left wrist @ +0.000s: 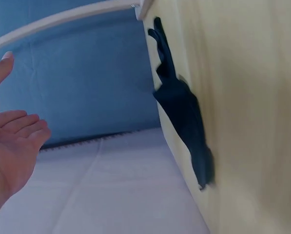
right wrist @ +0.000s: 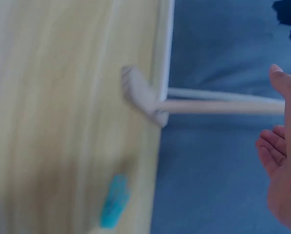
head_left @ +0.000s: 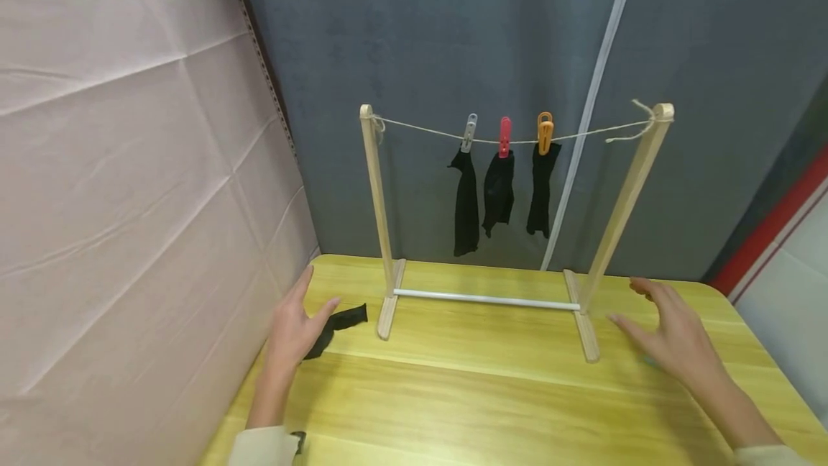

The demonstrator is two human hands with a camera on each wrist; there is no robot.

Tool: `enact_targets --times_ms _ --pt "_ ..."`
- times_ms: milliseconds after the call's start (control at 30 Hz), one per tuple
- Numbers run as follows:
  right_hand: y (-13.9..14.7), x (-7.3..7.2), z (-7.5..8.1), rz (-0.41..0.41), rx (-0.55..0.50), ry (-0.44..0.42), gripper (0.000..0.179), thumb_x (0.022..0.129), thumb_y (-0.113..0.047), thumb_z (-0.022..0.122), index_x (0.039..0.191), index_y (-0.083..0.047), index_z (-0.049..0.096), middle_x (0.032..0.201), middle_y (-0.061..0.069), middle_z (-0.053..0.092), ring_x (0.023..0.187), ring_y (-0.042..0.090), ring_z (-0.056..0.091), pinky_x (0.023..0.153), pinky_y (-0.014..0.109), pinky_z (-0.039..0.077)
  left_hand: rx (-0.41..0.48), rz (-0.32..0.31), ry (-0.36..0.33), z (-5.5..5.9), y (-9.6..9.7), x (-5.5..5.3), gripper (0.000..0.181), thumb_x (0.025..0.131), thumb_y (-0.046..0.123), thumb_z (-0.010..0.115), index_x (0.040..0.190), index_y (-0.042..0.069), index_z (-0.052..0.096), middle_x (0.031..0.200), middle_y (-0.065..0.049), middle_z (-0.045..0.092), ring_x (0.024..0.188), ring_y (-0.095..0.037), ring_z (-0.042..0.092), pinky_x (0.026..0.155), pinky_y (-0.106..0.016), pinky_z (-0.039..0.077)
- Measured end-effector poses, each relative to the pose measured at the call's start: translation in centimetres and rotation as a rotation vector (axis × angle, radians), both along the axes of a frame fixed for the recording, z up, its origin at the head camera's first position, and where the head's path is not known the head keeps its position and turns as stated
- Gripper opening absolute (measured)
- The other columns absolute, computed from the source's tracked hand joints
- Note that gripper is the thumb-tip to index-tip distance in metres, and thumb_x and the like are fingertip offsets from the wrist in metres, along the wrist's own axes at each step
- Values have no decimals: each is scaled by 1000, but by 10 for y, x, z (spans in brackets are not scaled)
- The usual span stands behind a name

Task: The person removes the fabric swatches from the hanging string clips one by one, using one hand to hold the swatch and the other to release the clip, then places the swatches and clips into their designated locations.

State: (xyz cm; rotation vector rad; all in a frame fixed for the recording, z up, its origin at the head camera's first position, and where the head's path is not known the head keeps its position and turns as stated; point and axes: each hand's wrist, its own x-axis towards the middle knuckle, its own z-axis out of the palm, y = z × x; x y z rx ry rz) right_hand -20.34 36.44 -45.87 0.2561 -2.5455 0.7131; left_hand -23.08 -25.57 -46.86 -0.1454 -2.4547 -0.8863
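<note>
My left hand (head_left: 289,329) is held over the table's left side, fingers spread, holding nothing. Just beyond its thumb a black sock-like cloth (head_left: 349,317) lies crumpled on the wood; the left wrist view shows the whole black cloth (left wrist: 182,109). My right hand (head_left: 675,333) hovers by the right foot of a small wooden drying rack (head_left: 382,200), thumb apart from the fingers and nothing between them. Below it lies a teal clothespin (right wrist: 115,201), mostly hidden by the hand in the head view. Three black cloths hang from the rack's string, under grey (head_left: 468,134), red (head_left: 504,137) and orange clothespins (head_left: 545,134).
A white crossbar (head_left: 485,299) joins the rack's two feet low over the yellow wooden table (head_left: 466,394). Behind stands a grey-blue curtain (head_left: 414,42). A pale cloth wall (head_left: 142,200) borders the left edge. A dark object (head_left: 299,441) sits by the left sleeve.
</note>
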Motion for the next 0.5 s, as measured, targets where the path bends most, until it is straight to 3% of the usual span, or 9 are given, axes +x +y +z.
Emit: enact_targets --times_ms 167,400,467,500 --pt "-22 4 22 1 -15 58 78 87 -31 89 149 -1 53 133 22 61 119 43 56 88 59 45 45 -61 31 6 16 -1 85 92 38 84 161 8 43 161 -22 50 145 -47 51 114 -65 48" --pt "-51 2 50 46 -24 182 91 77 -21 96 154 -8 51 141 21 60 126 41 57 93 46 46 127 -149 -44 17 34 -1 88 95 45 80 167 24 33 169 -10 42 155 -39 41 122 -63 41" --pt "-56 1 57 56 -22 207 95 76 -20 96 157 -10 49 145 21 59 129 42 57 94 51 49 151 -175 -57 20 40 -3 88 95 46 79 167 28 32 170 -5 40 156 -37 41 124 -63 39" --pt "-58 1 59 60 -18 225 98 74 -20 97 158 -12 48 147 20 59 130 42 57 95 47 50 159 -185 -59 21 43 -3 88 95 46 79 167 30 31 170 -2 40 156 -36 41 124 -62 39"
